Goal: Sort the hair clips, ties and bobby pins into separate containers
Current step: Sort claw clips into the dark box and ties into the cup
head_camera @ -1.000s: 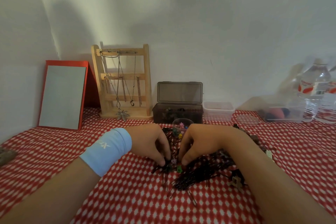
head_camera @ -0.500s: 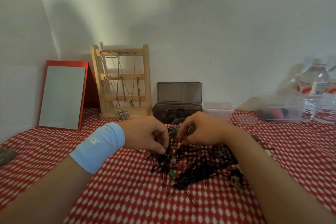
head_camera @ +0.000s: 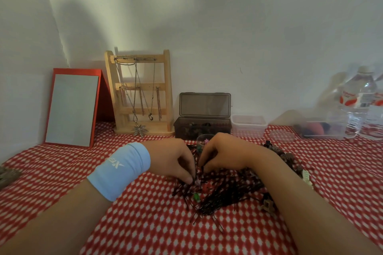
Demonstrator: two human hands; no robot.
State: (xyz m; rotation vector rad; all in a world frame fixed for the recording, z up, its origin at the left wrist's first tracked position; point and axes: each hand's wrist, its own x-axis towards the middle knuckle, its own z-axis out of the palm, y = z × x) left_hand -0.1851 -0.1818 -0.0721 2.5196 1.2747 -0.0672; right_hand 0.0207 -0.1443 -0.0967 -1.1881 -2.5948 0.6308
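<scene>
Though neither grip is clear, left fingers (head_camera: 187, 179) are nearest

Bobby pins (head_camera: 226, 196) slant across the counter (head_camera: 145, 223); a pink hair clip (head_camera: 198, 182) lies just right of the left hand's (head_camera: 174, 159) curled fingers. Right hand (head_camera: 226, 155) curls beside; glass cup (head_camera: 202, 137) beyond.

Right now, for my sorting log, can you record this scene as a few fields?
left hand: fingertips down in the bobby pin pile, beside a pink mini clip; grip unclear
right hand: fingers curled over the pile; grip unclear
small clear cup: behind the hands, holds coloured mini clips
dark box: lid open, behind the cup
clear tub: right of the dark box
</scene>
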